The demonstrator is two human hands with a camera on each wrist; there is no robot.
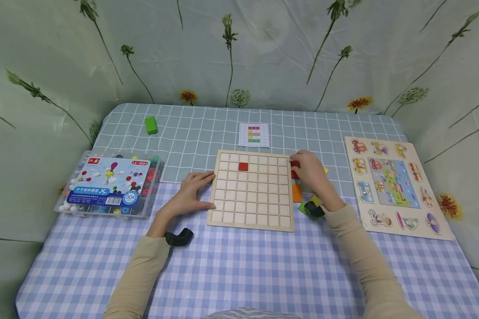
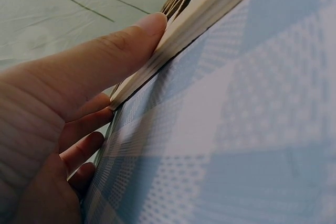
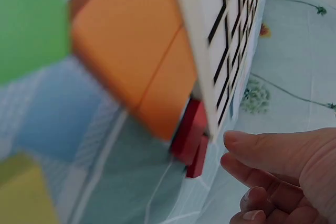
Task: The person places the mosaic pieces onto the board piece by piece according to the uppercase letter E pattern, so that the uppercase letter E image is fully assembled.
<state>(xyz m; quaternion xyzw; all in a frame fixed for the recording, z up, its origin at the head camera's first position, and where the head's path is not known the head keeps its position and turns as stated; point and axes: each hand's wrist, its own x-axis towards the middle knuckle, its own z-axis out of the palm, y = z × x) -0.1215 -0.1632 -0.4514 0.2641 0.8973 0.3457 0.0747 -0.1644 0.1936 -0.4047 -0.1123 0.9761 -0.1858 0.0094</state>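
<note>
A wooden grid board (image 1: 250,227) lies flat on the table, with one red square tile (image 1: 243,166) in a cell of its second row. Against the board's left edge rests my left hand (image 1: 190,193), its thumb (image 2: 142,32) and fingers extended. My right hand (image 1: 310,170) is at the upper right corner, over red blocks (image 1: 295,164). From the right wrist, thumb and forefinger appear close together just beside those blocks, with nothing visible between them. Orange blocks (image 3: 131,40) lie along the board's right side. Green (image 1: 302,208) and yellow (image 1: 315,200) blocks are under the right wrist.
Behind the board lies a card (image 1: 243,140) printed with a coloured grid pattern. A clear box (image 1: 155,195) of molecule model parts stands left. To the right is a wooden picture puzzle (image 1: 361,177). A green block (image 1: 151,126) sits at the back left.
</note>
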